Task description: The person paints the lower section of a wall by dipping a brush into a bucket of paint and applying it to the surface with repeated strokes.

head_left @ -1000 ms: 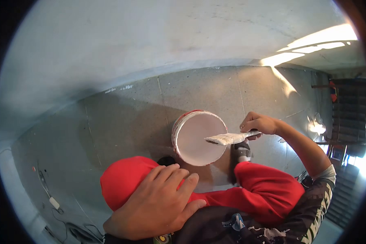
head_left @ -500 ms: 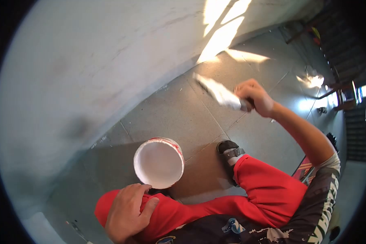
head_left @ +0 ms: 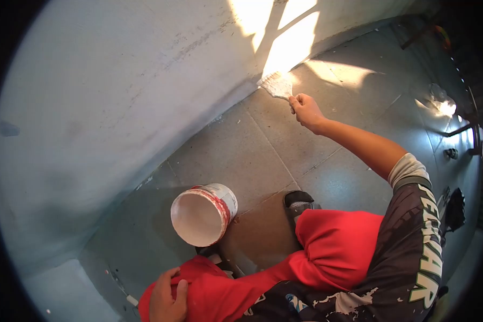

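Observation:
My right hand [head_left: 307, 111] is closed around the handle of a wide paintbrush [head_left: 277, 86] whose head is coated in white. Its bristle end meets the base of the pale wall [head_left: 161, 80], beside a patch of sunlight. On the floor in front of my legs is a white paint bucket [head_left: 199, 217] with red smears around the rim; its inside looks whitish. My left hand [head_left: 167, 300] rests on my red-trousered knee, thumb apart from the fingers and nothing held. The lower part of that hand runs out of the view.
Grey tiles [head_left: 252, 155] cover the floor. My sandalled foot [head_left: 298, 199] is right of the bucket. A crumpled clear plastic bag [head_left: 441, 101] lies far right, close to dark furniture legs. At lower left is a pale block-like surface [head_left: 64, 292].
My right hand has moved up and left, bringing the brush from over the floor to the wall's base. My left hand has shifted lower in the view, still on the knee.

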### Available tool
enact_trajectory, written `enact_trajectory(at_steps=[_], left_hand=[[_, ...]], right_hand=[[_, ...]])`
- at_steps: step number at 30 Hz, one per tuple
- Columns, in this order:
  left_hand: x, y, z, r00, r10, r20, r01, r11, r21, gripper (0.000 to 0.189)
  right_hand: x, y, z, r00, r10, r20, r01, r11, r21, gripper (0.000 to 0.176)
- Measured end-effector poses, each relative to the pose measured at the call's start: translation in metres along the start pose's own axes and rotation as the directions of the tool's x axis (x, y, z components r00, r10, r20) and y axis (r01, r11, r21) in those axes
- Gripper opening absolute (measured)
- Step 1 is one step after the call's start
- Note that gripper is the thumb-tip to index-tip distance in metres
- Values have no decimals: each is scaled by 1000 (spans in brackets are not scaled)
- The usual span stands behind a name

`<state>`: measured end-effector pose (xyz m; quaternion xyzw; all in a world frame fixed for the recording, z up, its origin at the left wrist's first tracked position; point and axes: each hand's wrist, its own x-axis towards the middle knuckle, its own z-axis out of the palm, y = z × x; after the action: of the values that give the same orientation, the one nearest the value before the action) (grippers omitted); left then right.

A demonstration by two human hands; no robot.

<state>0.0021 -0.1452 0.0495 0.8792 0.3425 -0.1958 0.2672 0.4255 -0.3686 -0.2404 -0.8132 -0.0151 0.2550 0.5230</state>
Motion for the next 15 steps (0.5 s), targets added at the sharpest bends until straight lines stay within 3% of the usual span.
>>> enact_trajectory(at_steps=[2,3,5,8,11,13,15], left_hand=[[-14,15,-9,971,-215,100,201,971,132,47],[-16,17,-9,969,-215,123,200,972,127,47],[-15,16,-3,895,-429,121,417,902,111,53],[-8,13,2,811,-554,191,532,832,156,56],[-10,-11,17,831,-506,232,473,861,187,57],[-8,-16,17,831,-505,232,476,862,174,56],[-4,-19,17,810,-542,224,533,840,102,54]], right_hand=[[12,13,21,1000,16,11,-16,999,31,34],[15,21,23,999,34,-6,-33,999,36,33],[15,23,35,997,75,-10,-74,994,85,32],[24,22,42,994,113,-5,-111,978,175,30],[27,-1,38,991,131,-6,-127,970,205,26],[24,-38,20,989,137,51,-142,981,128,26],[-1,-88,1,999,9,-52,-2,990,140,28]])
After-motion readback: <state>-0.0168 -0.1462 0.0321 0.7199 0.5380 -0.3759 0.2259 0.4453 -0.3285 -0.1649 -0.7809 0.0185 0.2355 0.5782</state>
